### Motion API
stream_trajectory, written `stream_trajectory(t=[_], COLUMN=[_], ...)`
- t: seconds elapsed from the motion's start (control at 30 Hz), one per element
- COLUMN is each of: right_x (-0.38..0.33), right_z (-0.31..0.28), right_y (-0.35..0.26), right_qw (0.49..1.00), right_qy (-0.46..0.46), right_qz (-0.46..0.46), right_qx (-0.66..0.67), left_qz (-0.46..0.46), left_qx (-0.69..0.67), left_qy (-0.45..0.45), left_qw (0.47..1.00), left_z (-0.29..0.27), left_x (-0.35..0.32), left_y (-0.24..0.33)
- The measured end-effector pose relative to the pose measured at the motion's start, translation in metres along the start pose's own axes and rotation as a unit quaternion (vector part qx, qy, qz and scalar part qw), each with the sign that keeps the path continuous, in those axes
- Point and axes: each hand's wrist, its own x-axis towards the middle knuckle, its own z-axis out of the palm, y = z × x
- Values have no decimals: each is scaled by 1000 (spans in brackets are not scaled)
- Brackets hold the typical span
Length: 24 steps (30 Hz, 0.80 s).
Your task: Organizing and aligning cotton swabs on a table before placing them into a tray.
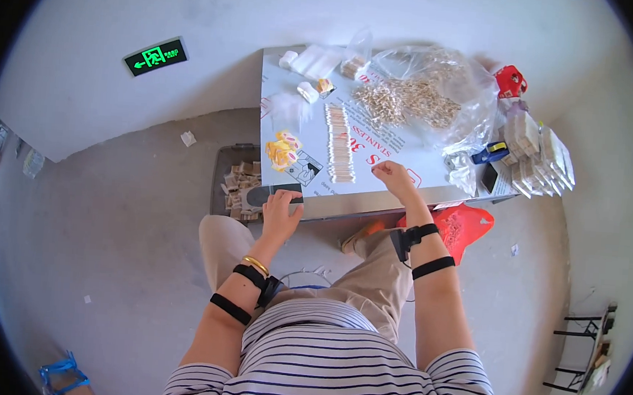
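At the table's front left corner, my left hand has its fingers spread over a dark flat piece, holding nothing that I can see. My right hand is above the front edge of the table, thumb and fingers drawn together; anything between the fingertips is too small to make out. Between and beyond my hands, cotton swabs lie side by side in a long row. A large loose heap of cotton swabs spreads behind it. Yellow printed cards lie left of the row.
A clear plastic bag surrounds part of the heap. Right of it are a blue tape dispenser, a black phone and stacked packs. A grey bin holding small packs stands on the left; a red bag hangs right.
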Motion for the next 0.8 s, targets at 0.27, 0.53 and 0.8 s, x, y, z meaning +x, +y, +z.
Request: stream_trajectory(t=[0.27,0.53,0.8], right_x=[28,52,68], right_z=[49,76,68], right_y=[57,83,81], right_qw=[994,999,995], right_qy=[64,20,-49], right_qz=[54,-24,-35], right_qx=[64,-18,-77], left_qz=[11,21,-14], left_qx=[-23,-27,-18], left_qy=[-82,-107,-142], left_qw=[996,994,990], left_z=[57,106,122], left_x=[33,67,96], left_y=[-16,-30,-26])
